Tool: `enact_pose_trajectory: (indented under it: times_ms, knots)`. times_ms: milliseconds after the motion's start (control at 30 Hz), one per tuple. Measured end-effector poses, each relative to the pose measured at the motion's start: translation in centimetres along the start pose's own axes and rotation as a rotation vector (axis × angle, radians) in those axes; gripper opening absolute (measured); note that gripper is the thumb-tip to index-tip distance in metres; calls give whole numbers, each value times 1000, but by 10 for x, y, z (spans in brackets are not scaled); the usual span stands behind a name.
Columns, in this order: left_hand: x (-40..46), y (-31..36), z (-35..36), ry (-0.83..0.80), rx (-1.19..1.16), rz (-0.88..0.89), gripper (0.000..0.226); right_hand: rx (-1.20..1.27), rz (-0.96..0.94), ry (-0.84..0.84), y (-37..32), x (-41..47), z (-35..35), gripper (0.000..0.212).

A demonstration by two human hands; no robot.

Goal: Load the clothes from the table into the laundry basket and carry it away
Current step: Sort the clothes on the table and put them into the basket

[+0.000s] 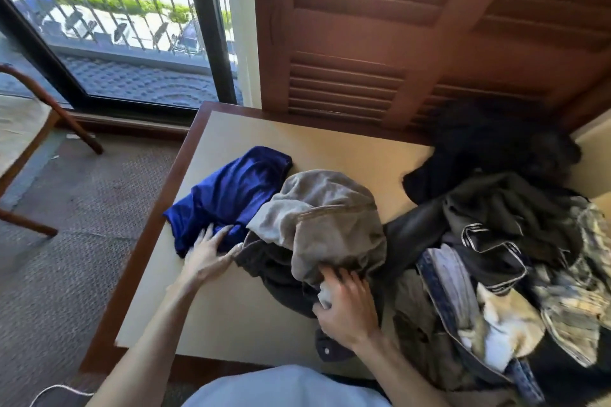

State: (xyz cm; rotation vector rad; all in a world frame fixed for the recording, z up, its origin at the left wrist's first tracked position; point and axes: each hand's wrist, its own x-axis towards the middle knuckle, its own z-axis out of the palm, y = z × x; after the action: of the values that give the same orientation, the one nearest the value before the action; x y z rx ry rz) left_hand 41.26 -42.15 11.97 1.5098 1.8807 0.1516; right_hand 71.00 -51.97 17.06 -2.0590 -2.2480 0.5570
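A cream-topped table (pixel 231 307) with a wooden rim carries a heap of clothes. A shiny blue garment (pixel 231 195) lies at its left part. Beside it sits a grey-beige garment (pixel 330 221) on top of dark brown cloth (pixel 264 261). My left hand (pixel 208 254) lies with straight fingers on the blue garment's near edge, thumb toward the brown cloth. My right hand (pixel 347 304) grips a bunch of the grey-beige and dark cloth at the pile's near side. A large mixed pile (pixel 496 274) of dark, denim and patterned clothes fills the right. No laundry basket is in view.
A wooden louvred shutter (pixel 380 43) stands behind the table. A glass door (pixel 132 26) with railings outside is at the back left. A wooden chair (pixel 29 149) stands on the carpet at left. A white cable (pixel 56 390) lies at the bottom left.
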Motion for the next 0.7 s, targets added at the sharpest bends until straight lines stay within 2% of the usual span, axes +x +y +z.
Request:
enact_pose_trajectory:
  times_ms: [67, 133, 200, 267, 300, 367, 400, 467, 500, 533, 567, 633, 700]
  knots:
    - [-2, 15, -12, 73, -131, 18, 55, 270, 23, -86, 4, -4, -14, 66]
    - [-3, 48, -26, 243, -268, 61, 44, 655, 131, -112, 17, -1, -41, 54]
    - [-14, 96, -33, 249, -349, 210, 52, 870, 371, 90, 44, 14, -59, 36]
    - [-28, 134, -21, 74, -336, 343, 75, 745, 692, 350, 85, 39, -60, 50]
    - [-35, 147, -5, -4, -255, 359, 87, 681, 838, 386, 102, 51, -59, 63]
    - [-47, 161, 31, -43, -25, 330, 107, 657, 1048, 282, 123, 73, -56, 77]
    - [-51, 163, 45, -24, 43, 311, 112, 719, 1070, 244, 128, 81, -55, 71]
    - [-49, 151, 62, 0, 96, 285, 114, 904, 1060, 220, 133, 96, -57, 31]
    - [-46, 144, 66, 5, 103, 268, 113, 892, 1044, 214, 133, 102, -59, 15]
    - [-43, 140, 67, 13, 107, 249, 113, 822, 998, 229, 124, 107, -62, 12]
    - [-42, 138, 67, 28, 119, 235, 113, 770, 905, 283, 111, 109, -66, 19]
    - [-40, 141, 70, 43, 124, 198, 112, 660, 585, 421, 70, 106, -75, 36]
    - [-31, 140, 73, 14, 77, 173, 114, 650, 218, 428, 15, 83, -84, 34]
